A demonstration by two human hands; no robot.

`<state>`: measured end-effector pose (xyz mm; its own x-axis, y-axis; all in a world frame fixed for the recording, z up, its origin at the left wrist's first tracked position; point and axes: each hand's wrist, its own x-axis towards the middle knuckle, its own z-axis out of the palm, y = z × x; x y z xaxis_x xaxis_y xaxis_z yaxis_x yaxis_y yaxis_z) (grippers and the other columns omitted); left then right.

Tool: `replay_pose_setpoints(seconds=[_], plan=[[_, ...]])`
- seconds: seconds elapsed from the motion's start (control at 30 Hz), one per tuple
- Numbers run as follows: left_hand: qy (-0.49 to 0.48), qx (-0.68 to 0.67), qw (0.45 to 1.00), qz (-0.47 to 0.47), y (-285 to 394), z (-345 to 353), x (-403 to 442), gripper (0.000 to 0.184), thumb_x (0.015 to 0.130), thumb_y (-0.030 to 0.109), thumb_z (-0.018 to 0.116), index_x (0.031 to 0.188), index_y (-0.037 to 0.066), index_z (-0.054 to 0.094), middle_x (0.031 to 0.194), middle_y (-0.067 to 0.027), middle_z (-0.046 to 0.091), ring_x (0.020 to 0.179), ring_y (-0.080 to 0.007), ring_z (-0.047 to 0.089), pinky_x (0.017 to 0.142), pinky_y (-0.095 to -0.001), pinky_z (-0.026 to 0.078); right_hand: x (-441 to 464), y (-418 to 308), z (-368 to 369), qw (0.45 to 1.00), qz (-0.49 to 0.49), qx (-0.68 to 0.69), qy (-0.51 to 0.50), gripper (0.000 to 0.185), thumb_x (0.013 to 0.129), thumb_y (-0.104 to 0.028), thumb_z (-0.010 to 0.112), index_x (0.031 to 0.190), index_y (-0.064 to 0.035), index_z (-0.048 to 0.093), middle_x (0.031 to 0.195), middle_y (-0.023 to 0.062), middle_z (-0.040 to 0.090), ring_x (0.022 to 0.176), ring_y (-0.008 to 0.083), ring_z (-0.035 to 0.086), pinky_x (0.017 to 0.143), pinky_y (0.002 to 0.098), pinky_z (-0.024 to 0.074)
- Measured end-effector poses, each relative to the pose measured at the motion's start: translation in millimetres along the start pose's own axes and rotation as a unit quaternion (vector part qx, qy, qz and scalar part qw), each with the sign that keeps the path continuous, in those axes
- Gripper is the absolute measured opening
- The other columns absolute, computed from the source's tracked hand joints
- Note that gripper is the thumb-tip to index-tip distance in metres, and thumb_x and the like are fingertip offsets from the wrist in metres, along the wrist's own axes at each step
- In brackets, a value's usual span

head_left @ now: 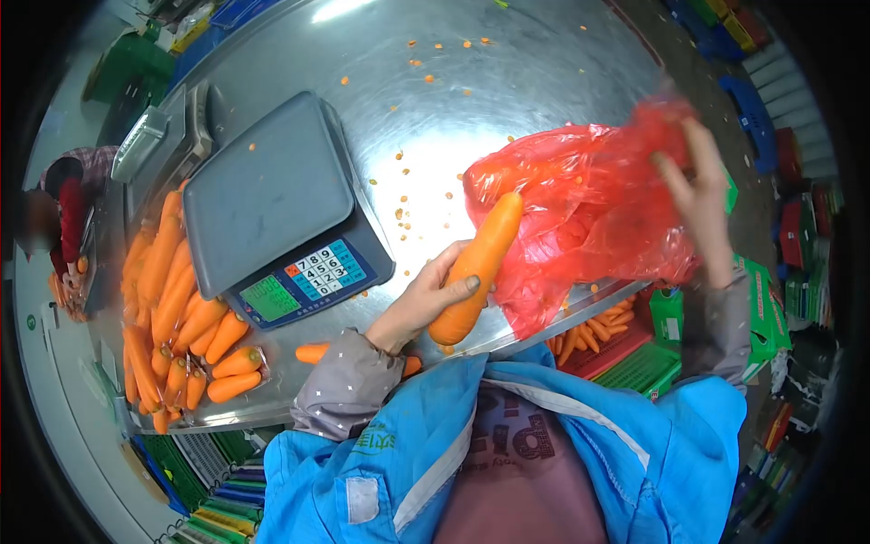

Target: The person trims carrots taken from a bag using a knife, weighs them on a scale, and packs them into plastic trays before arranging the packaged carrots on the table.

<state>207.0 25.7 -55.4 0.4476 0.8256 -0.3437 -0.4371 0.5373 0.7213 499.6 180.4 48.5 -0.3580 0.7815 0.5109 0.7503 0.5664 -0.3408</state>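
Observation:
My left hand (419, 304) is wrapped around a large orange carrot (480, 267), thumb on top. The carrot's tip points up and away, over the near-left side of a red plastic bag (580, 218). That thin bag lies crumpled on the metal table, and an orange shape shows through its upper left part. At its right end, my right hand (696, 186) grips a bunched, raised part of the bag; motion blurs the fingers somewhat. Another carrot (313, 353) lies partly hidden under my left forearm.
A digital scale (272, 181) with a grey tray stands left of centre. Beside it is a pile of carrots (168, 299). Carrot bits dot the metal table (381, 54). Below the table's edge, a red crate (625, 349) holds carrots. Another person (72, 199) works at far left.

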Motion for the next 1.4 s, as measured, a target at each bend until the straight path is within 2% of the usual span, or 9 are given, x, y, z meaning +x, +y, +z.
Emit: replay_pose_setpoints(seconds=[0.13,0.57,0.63,0.67,0.73,0.8,0.9,1.37,1.4], plan=[[0.003,0.141,0.987,0.081,-3,4,-2,0.060,0.081,0.028,0.067,0.128,0.004,0.037,0.106,-0.0067,0.053,0.094,-0.0140,0.055,0.083,-0.0284,0.044,-39,-63,42,0.972,-0.105,0.137,-0.156,0.027,0.074,-0.001,0.061,0.100,-0.0040,0.059,0.084,0.0111,0.061,0.069,0.0275,0.062,0.060,0.0328,0.0504],[0.049,0.328,0.935,0.123,10,20,-15,0.060,0.073,0.015,0.069,0.126,0.001,0.044,0.115,-0.0084,0.055,0.102,-0.0136,0.053,0.088,-0.0285,0.042,-64,-59,63,0.992,-0.071,0.038,-0.098,0.015,0.079,-0.004,0.058,0.094,-0.0042,0.060,0.074,0.0108,0.060,0.064,0.0253,0.062,0.052,0.0341,0.0484],[0.027,0.361,0.916,0.172,18,22,-21,0.056,0.075,0.013,0.065,0.126,0.002,0.044,0.113,-0.0085,0.055,0.102,-0.0138,0.053,0.087,-0.0290,0.043,-67,-31,68,0.972,0.123,0.140,-0.146,0.012,0.082,-0.001,0.054,0.093,-0.0013,0.059,0.077,0.0127,0.063,0.067,0.0261,0.063,0.056,0.0323,0.0494],[0.013,0.385,0.895,0.225,19,22,-21,0.054,0.076,0.011,0.061,0.126,0.002,0.043,0.112,-0.0086,0.055,0.101,-0.0139,0.053,0.086,-0.0294,0.044,-63,-29,66,0.972,0.118,0.141,-0.148,0.012,0.082,-0.001,0.054,0.093,-0.0013,0.059,0.077,0.0127,0.063,0.067,0.0261,0.063,0.056,0.0323,0.0494],[0.076,0.082,0.981,0.157,5,12,-3,0.068,0.076,0.044,0.067,0.123,0.003,0.041,0.106,-0.0095,0.056,0.093,-0.0235,0.058,0.081,-0.0368,0.047,-57,-47,48,0.958,0.167,0.198,-0.121,0.013,0.084,0.001,0.050,0.094,0.0010,0.058,0.079,0.0140,0.064,0.070,0.0267,0.064,0.059,0.0302,0.0493],[0.034,-0.086,0.983,0.161,11,12,7,0.057,0.085,0.043,0.057,0.123,0.005,0.039,0.110,-0.0121,0.054,0.100,-0.0270,0.055,0.085,-0.0413,0.046,-56,-58,51,0.962,0.148,0.205,-0.103,0.017,0.079,0.005,0.052,0.094,0.0000,0.058,0.079,0.0136,0.063,0.070,0.0256,0.064,0.058,0.0293,0.0484],[-0.028,-0.445,0.885,0.136,21,11,16,0.040,0.095,0.025,0.042,0.126,0.001,0.035,0.125,-0.0172,0.044,0.120,-0.0282,0.042,0.102,-0.0453,0.035,-69,-80,65,0.984,-0.030,0.174,-0.029,0.032,0.062,0.011,0.058,0.091,-0.0029,0.059,0.081,0.0110,0.060,0.067,0.0247,0.062,0.054,0.0309,0.0479],[-0.007,-0.520,0.851,0.071,11,23,19,0.044,0.095,0.033,0.041,0.123,-0.001,0.037,0.123,-0.0163,0.046,0.115,-0.0300,0.047,0.098,-0.0471,0.038,-62,-81,92,0.988,-0.115,-0.084,0.056,0.034,0.068,-0.003,0.056,0.102,-0.0085,0.060,0.088,0.0073,0.059,0.065,0.0206,0.060,0.051,0.0311,0.0467],[0.008,-0.517,0.854,0.054,9,23,12,0.044,0.095,0.033,0.040,0.124,0.001,0.037,0.123,-0.0164,0.046,0.114,-0.0301,0.046,0.098,-0.0472,0.038,-59,-66,98,0.990,0.044,-0.132,0.017,0.036,0.073,0.000,0.052,0.106,-0.0114,0.056,0.089,0.0088,0.057,0.068,0.0250,0.059,0.052,0.0350,0.0466]])
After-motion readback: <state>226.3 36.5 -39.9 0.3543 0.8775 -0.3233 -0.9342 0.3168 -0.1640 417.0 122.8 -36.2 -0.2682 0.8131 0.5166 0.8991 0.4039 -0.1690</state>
